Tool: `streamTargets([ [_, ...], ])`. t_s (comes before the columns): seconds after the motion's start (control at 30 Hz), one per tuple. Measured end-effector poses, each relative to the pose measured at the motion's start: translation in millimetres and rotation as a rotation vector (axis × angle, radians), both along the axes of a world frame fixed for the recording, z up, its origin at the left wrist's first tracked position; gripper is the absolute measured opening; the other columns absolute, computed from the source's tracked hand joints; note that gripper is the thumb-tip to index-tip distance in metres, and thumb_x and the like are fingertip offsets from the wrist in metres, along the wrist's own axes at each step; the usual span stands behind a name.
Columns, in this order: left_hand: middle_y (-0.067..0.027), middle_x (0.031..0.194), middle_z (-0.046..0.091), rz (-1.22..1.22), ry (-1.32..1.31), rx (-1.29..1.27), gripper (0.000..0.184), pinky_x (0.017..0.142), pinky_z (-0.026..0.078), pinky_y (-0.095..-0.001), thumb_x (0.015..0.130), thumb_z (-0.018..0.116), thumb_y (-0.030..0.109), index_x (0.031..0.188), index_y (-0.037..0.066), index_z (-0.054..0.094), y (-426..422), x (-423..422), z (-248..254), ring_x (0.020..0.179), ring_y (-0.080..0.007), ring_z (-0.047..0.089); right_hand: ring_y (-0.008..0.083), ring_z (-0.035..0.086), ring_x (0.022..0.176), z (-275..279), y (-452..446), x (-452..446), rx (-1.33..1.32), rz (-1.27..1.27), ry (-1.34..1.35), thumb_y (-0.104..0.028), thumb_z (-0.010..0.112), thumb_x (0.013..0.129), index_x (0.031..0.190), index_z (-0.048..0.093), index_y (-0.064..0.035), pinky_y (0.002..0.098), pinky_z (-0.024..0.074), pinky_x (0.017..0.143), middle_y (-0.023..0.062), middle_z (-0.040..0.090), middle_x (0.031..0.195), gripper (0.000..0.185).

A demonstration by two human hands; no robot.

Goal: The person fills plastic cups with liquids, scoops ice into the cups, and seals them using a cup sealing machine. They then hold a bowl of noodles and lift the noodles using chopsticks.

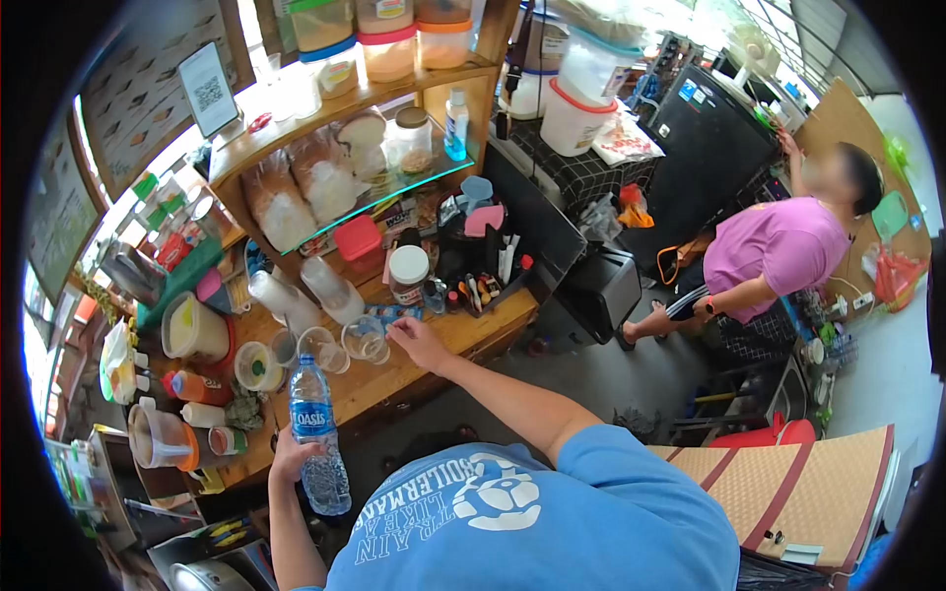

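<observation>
Upright but slightly tilted, a clear water bottle (318, 443) with a blue label and blue cap is held at its side by my left hand (294, 455). My right hand (418, 343) reaches over the wooden counter (394, 389), its fingertips close together beside a clear plastic cup (366, 342); whether they touch it or hold something small is too small to tell. Another clear cup (321, 349) stands just left of it, behind the bottle cap. Stacks of plastic cups (332, 292) lie farther back.
A lidded jar (408, 274) and a black organizer (483, 286) stand at the counter's back right. Bread bags (327, 182) sit on the glass shelf. Tubs and sauce bottles (202, 389) are at left. A person in a pink shirt (776, 246) stands at right, near a black fridge (705, 143).
</observation>
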State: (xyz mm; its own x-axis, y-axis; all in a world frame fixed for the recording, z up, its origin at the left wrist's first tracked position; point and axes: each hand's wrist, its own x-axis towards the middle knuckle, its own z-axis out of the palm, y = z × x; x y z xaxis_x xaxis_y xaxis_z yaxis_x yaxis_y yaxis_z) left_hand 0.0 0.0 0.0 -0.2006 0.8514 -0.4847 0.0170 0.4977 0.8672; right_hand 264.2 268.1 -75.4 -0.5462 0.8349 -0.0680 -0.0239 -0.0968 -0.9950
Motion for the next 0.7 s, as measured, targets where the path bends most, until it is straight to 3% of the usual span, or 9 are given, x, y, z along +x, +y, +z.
streamTargets([
  [0.07, -0.0057, 0.100, 0.072, 0.048, -0.035, 0.018, 0.056, 0.083, 0.055, -0.0329, 0.059, 0.079, 0.008, 0.112, 0.002, 0.066, 4.1, -12.5, 17.5, 0.089, -0.0174, 0.069, 0.0102, 0.064, 0.095, 14.3, -0.6, -16.1, 0.026, 0.016, 0.004, -0.031, 0.064, 0.102, 0.112, 0.065, -0.0017, 0.0274, 0.0497, 0.086, 0.0054, 0.073, 0.102, 0.031],
  [0.1, -0.0057, 0.100, 0.072, 0.069, -0.125, -0.027, 0.056, 0.083, 0.055, -0.0329, 0.059, 0.079, 0.008, 0.112, 0.002, 0.066, -9.0, 40.8, -12.6, 0.089, -0.0174, 0.069, 0.0102, 0.064, 0.095, 1.0, -13.6, 43.6, -0.018, 0.037, -0.087, -0.031, 0.064, 0.102, 0.112, 0.065, -0.0017, 0.0274, 0.0497, 0.086, 0.0054, 0.073, 0.102, 0.031],
  [0.17, -0.0049, 0.100, 0.071, 0.048, -0.091, 0.041, 0.056, 0.083, 0.054, -0.0326, 0.059, 0.080, 0.009, 0.113, 0.003, 0.065, -6.1, 18.6, -24.0, 0.088, -0.0166, 0.068, 0.0094, 0.063, 0.092, -1.6, -8.9, 25.5, 0.085, -0.028, -0.111, -0.032, 0.063, 0.103, 0.111, 0.065, -0.0007, 0.0269, 0.0494, 0.084, 0.0039, 0.072, 0.101, 0.032],
  [0.33, -0.0050, 0.105, 0.071, 0.097, -0.036, 0.078, 0.065, 0.088, 0.054, -0.0331, 0.059, 0.083, 0.013, 0.120, 0.004, 0.062, -1.2, 13.4, 1.1, 0.093, -0.0164, 0.067, 0.0108, 0.062, 0.089, -4.7, -16.2, 10.2, -0.090, -0.001, 0.032, -0.034, 0.062, 0.103, 0.110, 0.066, -0.0010, 0.0284, 0.0496, 0.083, 0.0029, 0.071, 0.098, 0.034],
  [0.5, -0.0056, 0.108, 0.071, 0.021, -0.062, 0.137, 0.071, 0.093, 0.053, -0.0342, 0.058, 0.087, 0.017, 0.123, 0.003, 0.061, 4.5, 20.2, 2.9, 0.096, -0.0168, 0.067, 0.0066, 0.056, 0.086, -1.1, -22.4, 21.2, -0.210, 0.013, -0.001, -0.039, 0.061, 0.103, 0.109, 0.066, -0.0038, 0.0251, 0.0461, 0.080, 0.0000, 0.069, 0.099, 0.036],
  [0.7, -0.0056, 0.109, 0.071, -0.076, -0.021, 0.111, 0.078, 0.097, 0.050, -0.0329, 0.056, 0.089, 0.017, 0.127, 0.002, 0.060, 17.9, 30.2, 20.4, 0.100, -0.0169, 0.066, 0.0075, 0.057, 0.087, 10.6, -33.1, 24.9, -0.237, 0.022, -0.060, -0.041, 0.059, 0.104, 0.104, 0.067, -0.0058, 0.0256, 0.0451, 0.079, -0.0006, 0.069, 0.096, 0.036],
])
